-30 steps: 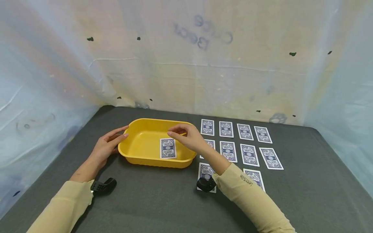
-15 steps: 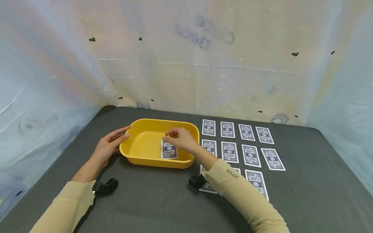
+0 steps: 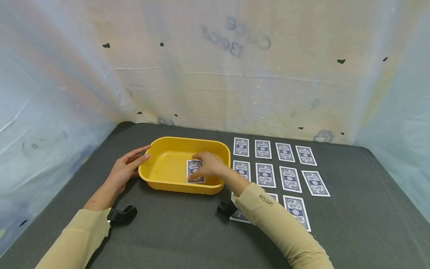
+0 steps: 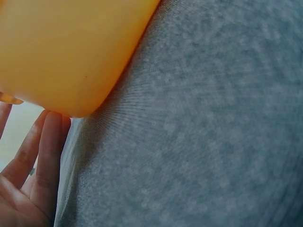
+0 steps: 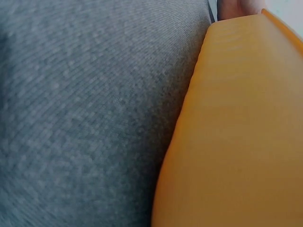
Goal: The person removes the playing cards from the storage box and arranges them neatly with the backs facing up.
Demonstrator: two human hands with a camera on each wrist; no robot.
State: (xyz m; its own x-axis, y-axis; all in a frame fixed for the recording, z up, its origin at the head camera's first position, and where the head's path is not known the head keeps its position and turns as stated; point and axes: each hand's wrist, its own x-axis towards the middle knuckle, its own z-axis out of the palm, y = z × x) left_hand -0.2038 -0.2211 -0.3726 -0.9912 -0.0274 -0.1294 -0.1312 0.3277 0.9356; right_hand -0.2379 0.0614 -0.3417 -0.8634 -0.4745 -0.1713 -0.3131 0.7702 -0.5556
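A yellow plastic tray [image 3: 158, 184] sits on the dark cloth. Inside it, towards the right, lies a playing card [image 3: 193, 166], its blue patterned back up. My right hand [image 3: 209, 166] reaches over the tray's right side, thumb and fingers spread across the card, thumb near its lower edge and fingertips by the upper one. Part of the card is hidden under this hand. At the left end, my left hand [image 3: 122, 170] touches the tray's rim with fairly straight fingers. In the left wrist view, its fingers [image 4: 49, 156] lie against the outer wall.
Right of the tray, several face-down cards [image 3: 265, 175] lie in rows, some of the nearest partly covered by the right forearm. A plastic sheet [image 3: 285, 93] hangs behind and beside the table [image 3: 168, 231]. Black straps [image 3: 122, 215] are at both wrists.
The right hand has moved lower and a little nearer over the card in the tray, its thumb and fingers parting from a closed pose. The left hand stays at the rim.
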